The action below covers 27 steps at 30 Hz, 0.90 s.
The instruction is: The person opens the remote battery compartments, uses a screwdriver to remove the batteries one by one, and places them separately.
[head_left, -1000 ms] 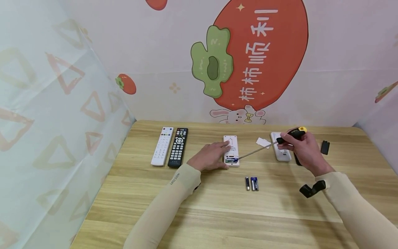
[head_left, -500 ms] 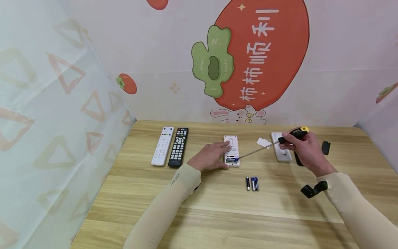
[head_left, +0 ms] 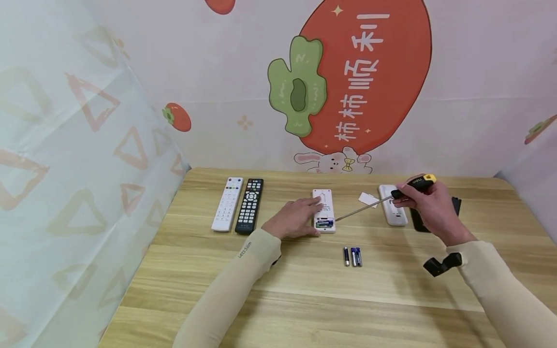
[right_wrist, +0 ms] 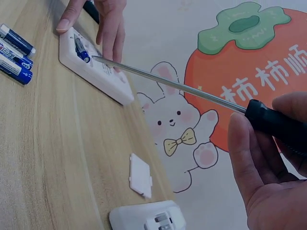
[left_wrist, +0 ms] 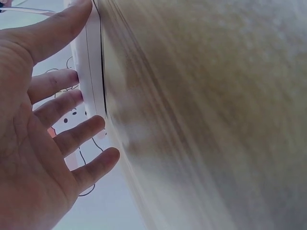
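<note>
A white remote control (head_left: 327,199) lies face down with its battery compartment uncovered. Blue batteries (right_wrist: 82,50) are inside, one tilted upward in the right wrist view. My left hand (head_left: 293,219) steadies the remote, its spread, fairly straight fingers touching the back and the thumb at the lower end. My right hand (head_left: 428,210) grips a screwdriver (head_left: 415,185) by its black and yellow handle. The shaft points left and down, its tip beside the compartment; contact is hard to tell. In the left wrist view only the white side of the remote (left_wrist: 94,67) shows.
Loose batteries (head_left: 356,257) lie in front of the remote. To the right are a small white cover (head_left: 368,199), another white remote (head_left: 395,212) and black pieces (head_left: 456,205), partly hidden by my right hand. White (head_left: 227,205) and black (head_left: 249,205) remotes lie at the left.
My right hand has drawn slightly right and up, and the screwdriver tip has shifted from over the batteries to the compartment's right edge. The left hand stays in place.
</note>
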Tool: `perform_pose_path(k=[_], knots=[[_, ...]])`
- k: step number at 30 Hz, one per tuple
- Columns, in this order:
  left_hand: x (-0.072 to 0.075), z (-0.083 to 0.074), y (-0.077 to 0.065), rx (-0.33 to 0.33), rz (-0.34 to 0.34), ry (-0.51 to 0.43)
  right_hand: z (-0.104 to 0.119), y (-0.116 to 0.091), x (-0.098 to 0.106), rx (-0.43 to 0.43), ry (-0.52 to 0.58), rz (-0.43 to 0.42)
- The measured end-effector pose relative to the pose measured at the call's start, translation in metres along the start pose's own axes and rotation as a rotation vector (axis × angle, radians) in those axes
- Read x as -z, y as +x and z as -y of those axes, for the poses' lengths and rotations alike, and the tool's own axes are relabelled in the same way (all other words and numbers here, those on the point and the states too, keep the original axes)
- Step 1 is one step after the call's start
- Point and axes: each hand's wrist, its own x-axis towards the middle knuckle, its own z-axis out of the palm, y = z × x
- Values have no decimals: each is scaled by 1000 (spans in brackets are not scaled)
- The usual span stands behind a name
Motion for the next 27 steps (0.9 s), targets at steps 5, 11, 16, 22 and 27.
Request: perform_pose_path(k=[5,11,16,22,27], knots=[[1,0,-1,6,0,-2,5,-3,-3,27,-54,-14],[2,1,-1,-8,-3,-3,19,-8,-10,68,-193,-4],[3,1,0,-15,-5,-4,27,-10,-20,143,-352,21],[3,0,1,-12,-7,2,34,-13,-29,154,-518,23],[3,-2,0,-7,-4,9,42,-17,-30,160,-558,40]])
